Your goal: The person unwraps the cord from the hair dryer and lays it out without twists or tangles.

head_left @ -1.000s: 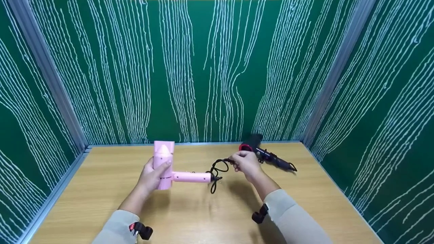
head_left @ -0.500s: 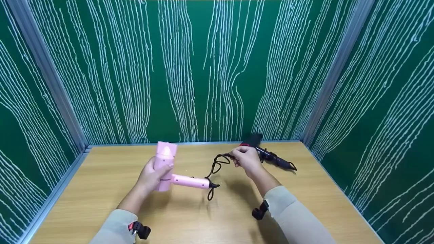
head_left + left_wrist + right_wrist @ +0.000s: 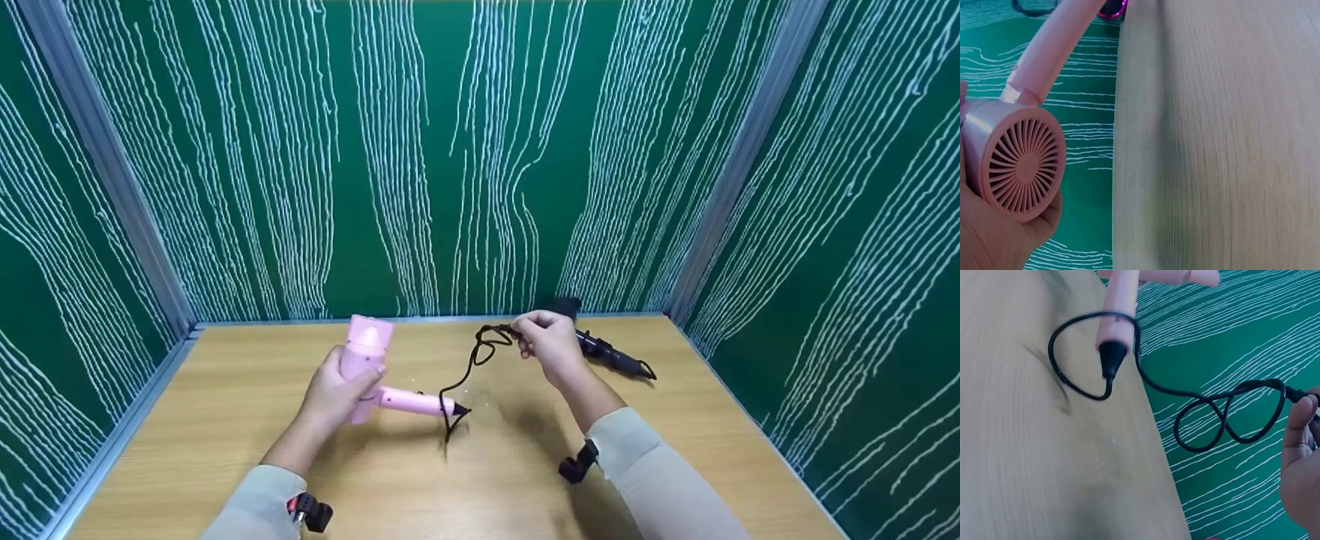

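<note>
My left hand [image 3: 336, 390] grips the barrel of a pink hair dryer [image 3: 365, 352] above the wooden table [image 3: 225, 405]; its handle [image 3: 416, 403] points right and slightly down. In the left wrist view the dryer's round rear grille [image 3: 1022, 169] faces the camera, cupped by the hand [image 3: 994, 236]. A black cord [image 3: 469, 367] runs from the handle's end up in loops to my right hand [image 3: 546, 343], which pinches it. In the right wrist view the cord [image 3: 1213, 410] loops between the handle end [image 3: 1113, 354] and the fingers [image 3: 1300, 433].
A black hair dryer with a red ring [image 3: 607, 352] lies at the back right of the table, partly behind my right hand. Green panels with white streaks [image 3: 480, 150] wall the table on three sides. Black camera straps sit on both wrists.
My right hand has lifted the cord up and slightly back. The pink dryer's handle has tipped downward at its cord end, and the cord has straightened from a bundle into a longer loop.
</note>
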The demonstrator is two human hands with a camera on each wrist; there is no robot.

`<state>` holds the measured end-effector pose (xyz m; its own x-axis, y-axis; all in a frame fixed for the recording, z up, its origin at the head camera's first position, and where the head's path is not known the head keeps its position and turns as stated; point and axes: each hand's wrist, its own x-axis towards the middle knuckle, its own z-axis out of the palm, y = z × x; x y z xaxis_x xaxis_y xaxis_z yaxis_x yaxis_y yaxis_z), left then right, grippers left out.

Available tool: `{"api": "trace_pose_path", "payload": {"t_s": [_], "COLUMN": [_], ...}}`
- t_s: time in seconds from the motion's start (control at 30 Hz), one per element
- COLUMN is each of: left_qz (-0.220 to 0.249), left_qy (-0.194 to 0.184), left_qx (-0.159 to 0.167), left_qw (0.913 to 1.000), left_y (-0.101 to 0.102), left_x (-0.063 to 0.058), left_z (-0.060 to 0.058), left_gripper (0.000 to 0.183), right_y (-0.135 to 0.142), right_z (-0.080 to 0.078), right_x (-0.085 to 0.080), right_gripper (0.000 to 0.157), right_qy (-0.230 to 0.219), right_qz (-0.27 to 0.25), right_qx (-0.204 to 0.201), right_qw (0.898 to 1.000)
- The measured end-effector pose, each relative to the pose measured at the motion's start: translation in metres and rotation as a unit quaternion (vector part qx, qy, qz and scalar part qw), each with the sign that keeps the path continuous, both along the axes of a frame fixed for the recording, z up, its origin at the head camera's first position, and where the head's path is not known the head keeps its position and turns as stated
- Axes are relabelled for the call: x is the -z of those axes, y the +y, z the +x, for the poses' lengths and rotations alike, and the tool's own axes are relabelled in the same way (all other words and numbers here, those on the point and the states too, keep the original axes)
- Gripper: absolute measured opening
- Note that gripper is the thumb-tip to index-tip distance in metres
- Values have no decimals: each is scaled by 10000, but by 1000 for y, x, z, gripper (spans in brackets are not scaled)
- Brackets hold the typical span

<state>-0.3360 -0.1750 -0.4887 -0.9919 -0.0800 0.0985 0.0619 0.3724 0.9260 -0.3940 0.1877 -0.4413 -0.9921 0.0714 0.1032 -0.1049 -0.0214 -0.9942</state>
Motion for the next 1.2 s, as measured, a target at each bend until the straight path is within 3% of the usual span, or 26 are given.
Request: {"api": "trace_pose_path", "payload": {"t_s": [0.13,0.37,0.6,0.87,1.2], "left_qz": [-28,-101,209,700,1551], "left_qy": [57,169,341,448,431], "left_qx": [-205,-848,-1346,-1551,-1771], "left_qw": [9998,9962,9901,9844,9709], "left_y": [-2,-8,-12,-13,-15], "left_x": [1,3,1,-2,-8], "left_z": [-2,-5,-5,-5,-6], "left_gripper": [84,89,91,91,84], "right_y": [2,5,9,11,18], "right_z": [5,10,12,13,12], "right_x": [-9,-17,-17,-16,-10], "right_gripper": [6,9,10,20,13], "right_qy": [12,31,70,-104,-69], "right_qz": [-30,-195,-297,-320,-373], "right_qx": [-46,-125,-195,-209,-195], "right_qw": [10000,9997,9993,9992,9991]}}
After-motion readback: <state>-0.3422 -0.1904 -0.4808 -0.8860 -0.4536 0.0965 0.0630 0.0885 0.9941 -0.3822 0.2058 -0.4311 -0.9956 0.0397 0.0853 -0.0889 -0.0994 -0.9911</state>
